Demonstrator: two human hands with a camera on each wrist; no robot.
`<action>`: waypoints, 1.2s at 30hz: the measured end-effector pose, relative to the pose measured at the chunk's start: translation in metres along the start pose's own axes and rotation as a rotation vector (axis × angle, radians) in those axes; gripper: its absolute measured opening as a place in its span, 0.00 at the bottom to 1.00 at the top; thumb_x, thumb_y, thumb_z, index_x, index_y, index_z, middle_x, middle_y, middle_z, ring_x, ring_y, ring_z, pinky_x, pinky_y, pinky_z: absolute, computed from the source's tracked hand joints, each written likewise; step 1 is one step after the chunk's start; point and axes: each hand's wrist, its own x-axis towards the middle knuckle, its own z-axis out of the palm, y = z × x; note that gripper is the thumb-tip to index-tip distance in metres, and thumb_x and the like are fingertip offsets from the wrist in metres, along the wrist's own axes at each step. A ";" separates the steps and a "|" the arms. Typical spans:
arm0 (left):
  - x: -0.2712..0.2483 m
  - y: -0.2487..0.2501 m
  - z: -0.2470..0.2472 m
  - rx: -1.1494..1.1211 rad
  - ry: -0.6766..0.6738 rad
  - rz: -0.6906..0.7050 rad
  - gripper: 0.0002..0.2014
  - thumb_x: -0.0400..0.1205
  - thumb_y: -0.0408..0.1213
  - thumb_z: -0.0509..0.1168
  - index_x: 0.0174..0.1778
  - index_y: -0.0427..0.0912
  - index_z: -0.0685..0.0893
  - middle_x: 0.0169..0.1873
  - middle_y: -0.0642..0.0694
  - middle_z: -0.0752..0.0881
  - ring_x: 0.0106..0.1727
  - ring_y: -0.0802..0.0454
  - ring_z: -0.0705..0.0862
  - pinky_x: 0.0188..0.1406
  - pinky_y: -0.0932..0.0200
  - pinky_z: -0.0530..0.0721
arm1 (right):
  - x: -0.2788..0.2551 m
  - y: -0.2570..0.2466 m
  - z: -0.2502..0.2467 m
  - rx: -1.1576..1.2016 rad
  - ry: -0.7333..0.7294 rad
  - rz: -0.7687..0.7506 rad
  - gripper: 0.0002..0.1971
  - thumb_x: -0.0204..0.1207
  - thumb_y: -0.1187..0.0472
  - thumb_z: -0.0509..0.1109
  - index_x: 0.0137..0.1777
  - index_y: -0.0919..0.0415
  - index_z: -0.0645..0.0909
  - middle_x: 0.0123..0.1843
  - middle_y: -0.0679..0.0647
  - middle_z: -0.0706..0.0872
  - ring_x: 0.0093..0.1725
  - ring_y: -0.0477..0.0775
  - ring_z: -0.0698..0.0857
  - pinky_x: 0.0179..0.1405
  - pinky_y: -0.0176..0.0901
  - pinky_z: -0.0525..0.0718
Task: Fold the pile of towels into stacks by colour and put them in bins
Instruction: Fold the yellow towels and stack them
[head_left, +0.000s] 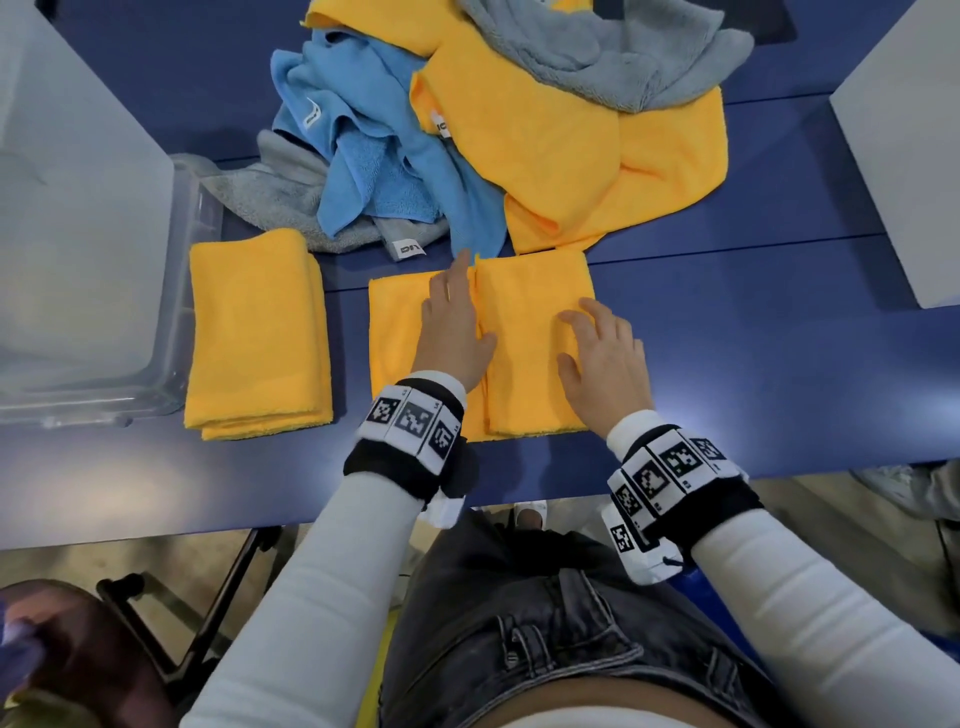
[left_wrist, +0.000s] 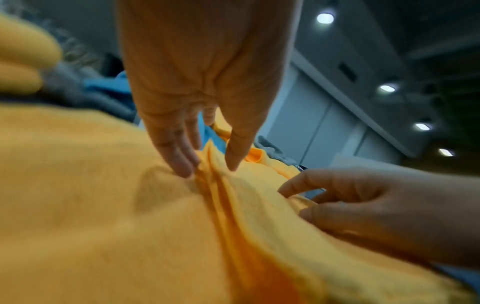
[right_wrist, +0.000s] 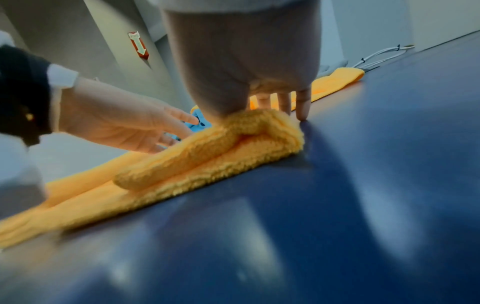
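Observation:
An orange towel lies on the blue table in front of me, its right half folded over the left. My left hand presses flat along the fold's edge with straight fingers. My right hand rests on the folded-over half with its fingers spread. In the right wrist view its fingertips reach the table at the towel's thick right edge. A folded orange stack sits to the left. Behind lies a loose pile: a blue towel, an orange towel and grey towels.
A clear plastic bin stands at the left, touching the folded stack's side. A white bin stands at the right edge. Bare blue table lies right of the towel. The near table edge runs just below my wrists.

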 end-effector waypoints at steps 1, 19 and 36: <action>-0.002 -0.002 -0.004 0.149 -0.041 0.067 0.43 0.78 0.32 0.68 0.82 0.46 0.47 0.79 0.40 0.54 0.76 0.41 0.61 0.72 0.50 0.64 | 0.002 0.001 -0.003 0.076 -0.005 0.067 0.25 0.80 0.61 0.63 0.77 0.58 0.65 0.76 0.57 0.68 0.70 0.61 0.71 0.62 0.53 0.72; -0.003 -0.023 -0.015 0.048 -0.253 0.040 0.22 0.85 0.44 0.58 0.76 0.48 0.68 0.81 0.46 0.58 0.82 0.42 0.54 0.79 0.46 0.57 | 0.019 -0.070 -0.053 0.348 -0.040 0.013 0.11 0.77 0.54 0.66 0.45 0.57 0.66 0.39 0.54 0.75 0.42 0.63 0.77 0.39 0.51 0.73; -0.006 -0.084 -0.038 -0.979 -0.030 -0.381 0.24 0.85 0.26 0.54 0.78 0.45 0.62 0.73 0.39 0.73 0.66 0.45 0.77 0.66 0.45 0.77 | 0.015 -0.081 0.032 -0.157 -0.282 -0.417 0.38 0.75 0.43 0.31 0.82 0.58 0.56 0.85 0.52 0.52 0.85 0.57 0.48 0.80 0.58 0.57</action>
